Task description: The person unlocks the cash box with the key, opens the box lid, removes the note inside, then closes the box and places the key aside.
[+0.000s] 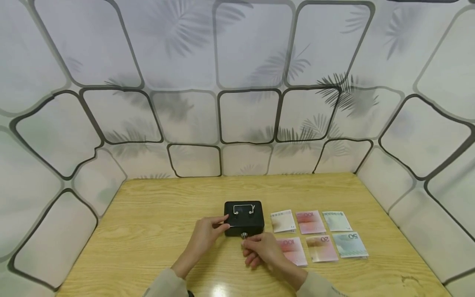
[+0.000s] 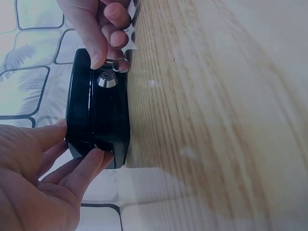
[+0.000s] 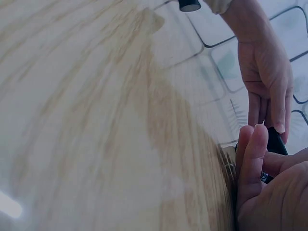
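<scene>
A small black cash box (image 1: 244, 225) sits on the wooden table, lid down, with a thin silver carry handle (image 1: 243, 206) on top. Its round silver lock (image 2: 107, 82) sticks out from the front face. My left hand (image 1: 208, 231) holds the box by its left end, thumb and fingers spread around the corner. In front of the lock, my right hand (image 1: 264, 248) pinches a small silver key (image 2: 112, 65) between thumb and index finger, its other fingers curled loosely. The key is right at the lock, mostly covered by the fingertips.
Right of the box, folded banknotes lie in two rows: a red 100 note (image 1: 310, 222), a brown 20 note (image 1: 322, 248), a green 50 note (image 1: 350, 244) and several others. My right forearm passes close by the nearest note (image 1: 295, 251). Patterned fabric walls (image 1: 248, 117) enclose the table.
</scene>
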Available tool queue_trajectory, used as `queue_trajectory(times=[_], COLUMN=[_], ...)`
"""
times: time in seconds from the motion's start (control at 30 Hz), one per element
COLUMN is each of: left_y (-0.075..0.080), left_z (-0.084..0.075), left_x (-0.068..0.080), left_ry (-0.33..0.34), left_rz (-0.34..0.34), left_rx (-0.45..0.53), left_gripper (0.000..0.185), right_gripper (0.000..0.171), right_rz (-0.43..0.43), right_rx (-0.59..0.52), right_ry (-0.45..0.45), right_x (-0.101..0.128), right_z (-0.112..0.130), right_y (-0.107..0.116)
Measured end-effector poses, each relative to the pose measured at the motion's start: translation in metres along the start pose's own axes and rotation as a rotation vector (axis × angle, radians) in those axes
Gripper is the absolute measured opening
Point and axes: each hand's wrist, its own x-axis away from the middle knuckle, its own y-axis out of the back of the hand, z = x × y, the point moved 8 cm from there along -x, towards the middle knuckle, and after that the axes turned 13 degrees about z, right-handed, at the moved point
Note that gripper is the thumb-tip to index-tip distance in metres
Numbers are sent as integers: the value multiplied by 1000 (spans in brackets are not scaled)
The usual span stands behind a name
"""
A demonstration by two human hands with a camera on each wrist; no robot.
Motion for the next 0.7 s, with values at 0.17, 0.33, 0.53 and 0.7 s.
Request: queue_trajectory(times=[0.17,0.33,0.53,0.7], left_y=[-1,-1,0,0], left_z=[0,0,0,-1], left_x=[0,0,0,0], left_ry=[6,12,19,9], left_rz=[-1,-2,4,-4], left_rx=[16,15,34,22], left_gripper=[33,33,33,33], right_gripper=[22,21,28,26], right_rz=[19,34,46,42], right_rx=[-85,-118,-180,-226], right_ry=[-73,-105,-122,-138], right_x=[-2,-3,-3,-5], right_z=[-5,-6,-8,-10], right_y=[0,-1,-2,-1])
